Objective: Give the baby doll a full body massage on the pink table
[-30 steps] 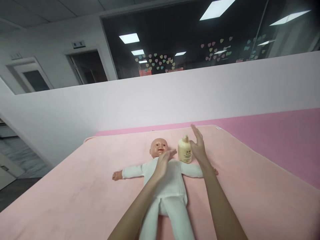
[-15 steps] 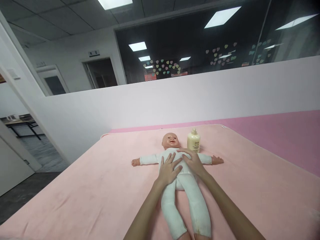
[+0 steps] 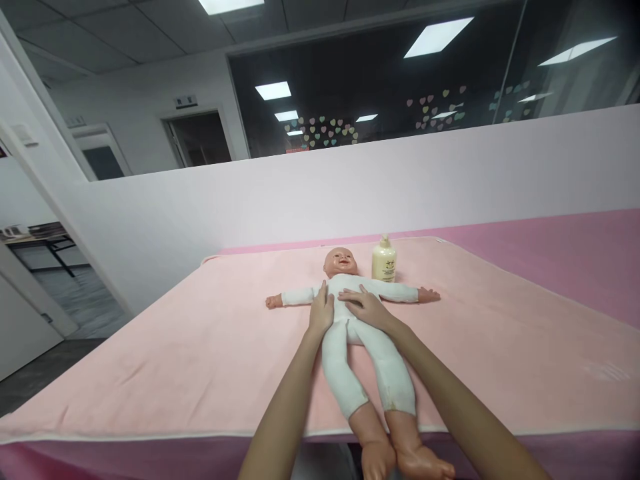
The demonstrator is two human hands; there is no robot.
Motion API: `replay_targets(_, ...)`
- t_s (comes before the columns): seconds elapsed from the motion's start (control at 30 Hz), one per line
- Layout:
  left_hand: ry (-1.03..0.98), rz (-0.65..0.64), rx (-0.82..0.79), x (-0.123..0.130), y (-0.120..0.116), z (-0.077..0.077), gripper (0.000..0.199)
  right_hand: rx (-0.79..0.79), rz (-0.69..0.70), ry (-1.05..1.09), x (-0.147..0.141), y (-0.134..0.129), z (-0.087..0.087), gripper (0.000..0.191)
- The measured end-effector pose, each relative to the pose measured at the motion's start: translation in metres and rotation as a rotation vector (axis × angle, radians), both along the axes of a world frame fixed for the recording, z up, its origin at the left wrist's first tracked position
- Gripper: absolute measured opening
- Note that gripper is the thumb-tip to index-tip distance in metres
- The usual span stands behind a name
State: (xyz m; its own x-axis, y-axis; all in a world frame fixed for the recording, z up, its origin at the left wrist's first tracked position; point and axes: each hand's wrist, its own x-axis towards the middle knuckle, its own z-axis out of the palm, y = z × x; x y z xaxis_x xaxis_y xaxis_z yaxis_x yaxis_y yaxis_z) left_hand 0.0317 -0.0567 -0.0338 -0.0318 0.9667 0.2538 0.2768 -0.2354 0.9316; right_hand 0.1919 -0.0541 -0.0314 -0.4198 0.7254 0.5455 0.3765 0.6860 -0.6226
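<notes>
A baby doll (image 3: pixel 360 331) with a white cloth body lies on its back, head away from me and arms stretched sideways. Its bare feet hang past the near edge of the pink blanket (image 3: pixel 210 347). My left hand (image 3: pixel 321 311) rests along the left side of the doll's torso, edge-on, fingers pointing toward its shoulder. Across the belly lies my right hand (image 3: pixel 367 308), palm down with fingers stretched to the left. Neither hand grips anything. Just beyond the doll's right-hand arm stands a pale yellow pump bottle (image 3: pixel 384 260), upright.
A white low wall (image 3: pixel 350 187) with a dark window (image 3: pixel 375 87) above it runs behind the blanket. Pink padding (image 3: pixel 560 253) lies along the back right. At the left are a door (image 3: pixel 30 313) and a distant table (image 3: pixel 40 240).
My left hand has slid from the doll's belly to its left side and turned edge-on. My right hand has moved from the chest down to the belly. The view has tilted down slightly.
</notes>
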Motion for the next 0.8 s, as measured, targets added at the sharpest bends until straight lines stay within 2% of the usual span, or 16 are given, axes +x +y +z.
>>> replay_targets(0.2,0.014,0.033,0.02,-0.001,-0.001,-0.004,0.044,-0.097,-0.196,-0.254,-0.009,0.011,-0.004,0.047)
replay_targets(0.33,-0.028,0.003,0.115,-0.003,-0.004,0.0,0.039,-0.141,-0.445,-0.208,-0.017,0.018,-0.009,0.061)
replay_targets(0.43,0.149,-0.075,0.22,-0.001,-0.01,0.009,0.041,-0.168,-0.621,-0.132,-0.015,0.023,-0.015,0.062)
replay_targets(0.6,0.439,-0.36,0.287,0.011,-0.021,0.023,0.039,-0.259,-0.657,-0.083,-0.002,0.03,-0.02,0.041)
replay_targets(0.8,0.703,-0.474,0.303,0.016,-0.027,0.03,0.035,-0.219,-0.714,0.088,0.001,0.031,-0.021,0.042)
